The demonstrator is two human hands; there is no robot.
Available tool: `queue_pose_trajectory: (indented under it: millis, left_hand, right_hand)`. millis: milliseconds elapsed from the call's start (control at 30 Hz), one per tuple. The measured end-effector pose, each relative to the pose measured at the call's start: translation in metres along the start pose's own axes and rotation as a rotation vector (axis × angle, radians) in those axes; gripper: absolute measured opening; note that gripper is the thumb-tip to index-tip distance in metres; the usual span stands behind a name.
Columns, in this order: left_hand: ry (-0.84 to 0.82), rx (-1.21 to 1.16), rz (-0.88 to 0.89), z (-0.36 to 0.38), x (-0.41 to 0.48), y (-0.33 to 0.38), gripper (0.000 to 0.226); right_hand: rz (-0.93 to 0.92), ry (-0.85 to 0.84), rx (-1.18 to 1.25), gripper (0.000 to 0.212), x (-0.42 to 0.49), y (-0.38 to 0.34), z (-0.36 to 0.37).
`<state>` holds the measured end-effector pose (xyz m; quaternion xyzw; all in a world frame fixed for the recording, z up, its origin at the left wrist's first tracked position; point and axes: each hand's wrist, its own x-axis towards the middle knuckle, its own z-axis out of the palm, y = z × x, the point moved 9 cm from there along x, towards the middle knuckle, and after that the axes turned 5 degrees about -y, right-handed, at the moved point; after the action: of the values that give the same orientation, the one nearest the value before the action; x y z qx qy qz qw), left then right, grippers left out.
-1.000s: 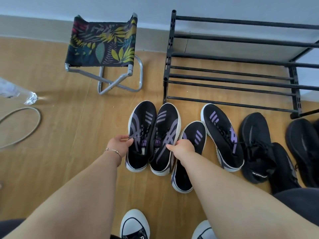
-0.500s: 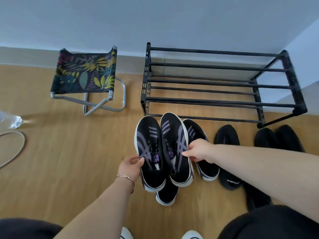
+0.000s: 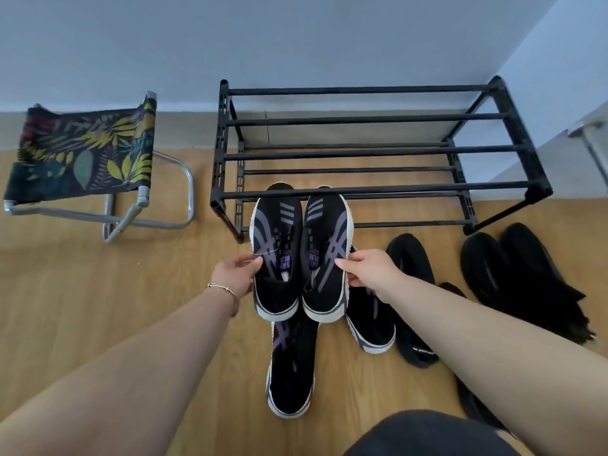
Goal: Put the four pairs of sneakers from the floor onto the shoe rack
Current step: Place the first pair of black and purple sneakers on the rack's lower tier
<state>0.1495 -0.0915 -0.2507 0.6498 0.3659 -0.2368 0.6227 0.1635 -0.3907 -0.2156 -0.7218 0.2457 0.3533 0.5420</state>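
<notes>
A pair of black sneakers with purple stripes and white soles is held side by side above the floor. My left hand (image 3: 237, 273) grips the left sneaker (image 3: 278, 258) and my right hand (image 3: 368, 269) grips the right sneaker (image 3: 325, 258). Their toes reach the front bar of the black shoe rack (image 3: 378, 154), whose shelves are bare. A second purple-striped pair lies on the floor below: one sneaker (image 3: 291, 366) under the held pair, the other (image 3: 371, 320) partly behind my right arm. All-black sneakers (image 3: 411, 278) (image 3: 513, 268) lie to the right.
A folding stool (image 3: 85, 159) with a leaf-print seat stands left of the rack. The rack sits against the wall in a corner, with a metal leg (image 3: 592, 149) at the right edge. The floor is wood.
Both hands have lifted the purple-striped pair higher and forward, up to the rack's front bar. The view has pulled back, and the second pair shows beneath.
</notes>
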Motion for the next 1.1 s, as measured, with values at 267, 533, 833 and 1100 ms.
queue_pose_trajectory:
  millis: [267, 533, 833, 1100]
  left_hand:
    - [-0.085, -0.027, 0.012, 0.008, 0.004, -0.014, 0.042]
    - [-0.105, -0.153, -0.086, 0.009, -0.031, -0.056, 0.038]
    - [-0.08, -0.256, -0.099, 0.016, -0.045, -0.082, 0.038]
    - [-0.062, -0.334, -0.097, 0.014, -0.046, -0.069, 0.036]
  right_hand:
    - [0.016, -0.023, 0.185, 0.048, -0.001, 0.032, 0.009]
    - [0.093, -0.02, 0.247, 0.064, -0.029, 0.07, 0.018]
    - [-0.051, 0.121, 0.025, 0.05, -0.034, 0.071, 0.028]
    - [-0.129, 0.155, 0.176, 0.052, -0.031, 0.073, 0.036]
